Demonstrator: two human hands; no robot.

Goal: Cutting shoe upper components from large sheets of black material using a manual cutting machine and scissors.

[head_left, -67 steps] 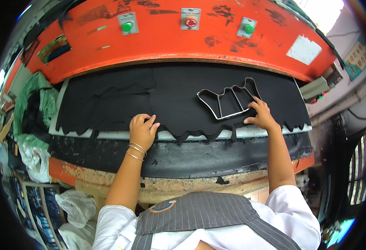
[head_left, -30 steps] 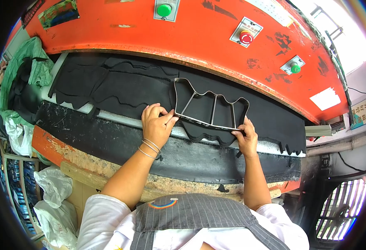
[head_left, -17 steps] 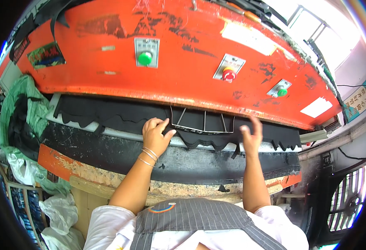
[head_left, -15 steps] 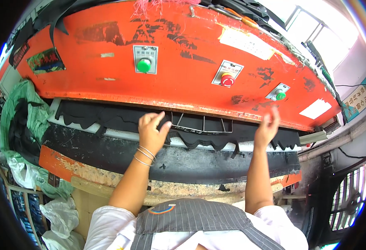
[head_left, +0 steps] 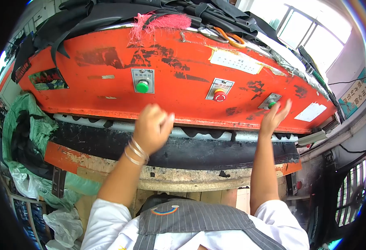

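My left hand, with bracelets on the wrist, is up before the red machine front. Its fingers are curled in, slightly blurred, and nothing shows in them. Just above it sits a green push button. My right hand is raised with fingers stretched out, overlapping a second green button; whether it touches cannot be made out. Between the two lies a red mushroom button. Under the red front, wavy edges of black sheet material stick out over a white board.
A worn black bed with a wooden edge runs in front of me. Orange-handled scissors, pink threads and black scraps lie on top of the machine. A green sack stands at left.
Both hands have risen from the sheet material toward the buttons, and the left fingers have curled in. The metal-framed piece on the black sheets is now out of sight. The view has tilted up.
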